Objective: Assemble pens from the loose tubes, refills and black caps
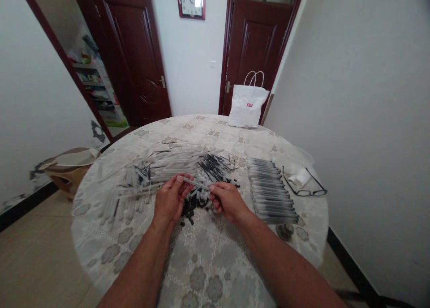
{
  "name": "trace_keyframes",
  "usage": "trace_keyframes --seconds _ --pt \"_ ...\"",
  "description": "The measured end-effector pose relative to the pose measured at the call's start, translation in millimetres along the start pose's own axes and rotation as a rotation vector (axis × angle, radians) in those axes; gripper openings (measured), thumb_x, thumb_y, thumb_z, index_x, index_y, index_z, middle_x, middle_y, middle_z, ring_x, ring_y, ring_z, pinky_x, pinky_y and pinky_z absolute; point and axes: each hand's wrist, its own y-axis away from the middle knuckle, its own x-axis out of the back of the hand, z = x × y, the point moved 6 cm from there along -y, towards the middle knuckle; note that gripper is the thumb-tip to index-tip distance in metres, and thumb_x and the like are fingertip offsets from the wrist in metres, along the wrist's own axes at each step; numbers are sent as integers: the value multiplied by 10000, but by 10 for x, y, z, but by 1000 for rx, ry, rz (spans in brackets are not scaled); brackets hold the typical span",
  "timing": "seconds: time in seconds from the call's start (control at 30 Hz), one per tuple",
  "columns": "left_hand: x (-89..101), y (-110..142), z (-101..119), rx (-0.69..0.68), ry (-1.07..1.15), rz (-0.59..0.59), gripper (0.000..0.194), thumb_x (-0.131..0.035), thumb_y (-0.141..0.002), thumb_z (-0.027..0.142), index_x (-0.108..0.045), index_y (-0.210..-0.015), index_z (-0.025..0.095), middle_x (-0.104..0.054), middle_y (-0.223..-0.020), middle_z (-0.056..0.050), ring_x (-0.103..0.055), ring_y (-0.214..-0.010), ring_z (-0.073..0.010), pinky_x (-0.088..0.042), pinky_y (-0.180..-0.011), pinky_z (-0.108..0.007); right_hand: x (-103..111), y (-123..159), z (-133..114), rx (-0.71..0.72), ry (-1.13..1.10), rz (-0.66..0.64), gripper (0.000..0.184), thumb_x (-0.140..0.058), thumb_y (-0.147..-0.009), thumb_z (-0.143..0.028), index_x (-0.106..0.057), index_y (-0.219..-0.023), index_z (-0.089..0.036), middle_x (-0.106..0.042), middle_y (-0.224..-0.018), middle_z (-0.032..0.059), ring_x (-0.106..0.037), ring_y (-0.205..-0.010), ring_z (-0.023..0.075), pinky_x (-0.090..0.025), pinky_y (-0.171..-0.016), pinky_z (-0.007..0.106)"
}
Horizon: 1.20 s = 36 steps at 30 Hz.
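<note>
A slim translucent pen barrel (pixel 196 183) stretches between my two hands above the middle of the table. My left hand (pixel 170 199) pinches its left end, palm partly turned up. The thumb and fingers of my right hand (pixel 230 201) close on the other end; whether a small part is in that grip is hidden. Below them lie small black pieces (pixel 190 206) and small whitish pieces (pixel 201 194). Just beyond is a heap of thin black sticks (pixel 213 166), like refills. Loose clear barrels (pixel 168 161) spread to the left. Dark-cored pens (pixel 271 189) lie in a neat row at right.
The round table has a patterned cloth (pixel 204 272). Eyeglasses (pixel 304 193), a white roll (pixel 300 177) and a round dark object (pixel 284 231) lie on its right side. A white paper bag (pixel 247 105) stands at the far edge. A brown stool (pixel 69 169) is at left.
</note>
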Motion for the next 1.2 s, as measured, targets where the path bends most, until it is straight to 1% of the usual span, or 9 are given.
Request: trace_keyframes --seconds 0.07,0.23,0.33,0.47,0.53,0.63,0.73,0.87,1.2 --pt "-23 20 10 -5 -23 -11 279 -814 -761 277 -700 -975 138 -753 -1026 -101 -740 -953 -227 -625 -815 -358 22 19 -74 63 143 -3 234 -614 -843 -418 -631 -865 -186 -586 -606 -49 -453 -411 80 -321 -394 194" --pt "-168 128 51 -37 -181 -133 338 -805 -774 382 -712 -996 144 -745 -1024 -101 -724 -935 -217 -619 -829 -365 -52 246 -470 582 774 20 150 -567 -953 -273 -699 -969 -204 -718 -877 20 -646 -828 149 -465 -777 251" --pt "-260 205 32 -14 -326 -250 382 -809 -761 428 -734 -1004 144 -746 -993 -100 -721 -878 -228 -626 -804 -393 -115 368 -575 670 1048 23 140 -582 -961 -233 -696 -1028 -189 -719 -992 55 -631 -966 178 -439 -887 274" --pt "-302 264 21 -1 -498 -337 426 -819 -730 473 -752 -988 141 -757 -900 -110 -732 -822 -268 -628 -741 -407 -18 454 -714 631 1353 3 122 -616 -941 -240 -710 -1003 -193 -697 -991 70 -604 -990 198 -429 -882 278" --pt "-272 255 63 -36 -551 -294 424 -784 -752 511 -751 -960 142 -760 -902 -111 -732 -795 -266 -625 -713 -397 166 461 -819 591 1476 11 134 -611 -938 -240 -729 -987 -201 -695 -988 77 -604 -990 202 -427 -874 274" --pt "-152 202 198 -153 -603 -108 416 -727 -791 535 -740 -936 145 -757 -905 -95 -707 -713 -218 -612 -663 -354 619 394 -987 509 1619 96 192 -575 -952 -235 -751 -1019 -199 -710 -1011 97 -618 -1014 206 -421 -902 274" --pt "0 148 317 -238 -577 81 386 -706 -798 513 -727 -933 152 -746 -915 -82 -667 -660 -174 -594 -603 -311 1193 239 -1046 290 1751 244 225 -570 -936 -217 -776 -1018 -179 -732 -1045 130 -642 -1039 226 -429 -916 287" --pt "119 113 367 -260 -503 180 330 -694 -800 479 -715 -921 173 -733 -938 -74 -631 -640 -150 -574 -546 -277 1708 78 -963 80 1829 355 260 -555 -921 -178 -788 -1035 -183 -746 -1074 144 -666 -1041 232 -458 -873 287" --pt "151 109 351 -294 -507 184 306 -688 -811 466 -723 -913 180 -725 -866 -59 -615 -605 -140 -531 -511 -239 1846 -6 -795 23 1890 399 282 -500 -964 -210 -755 -1076 -171 -714 -1092 164 -675 -1025 243 -470 -815 300"
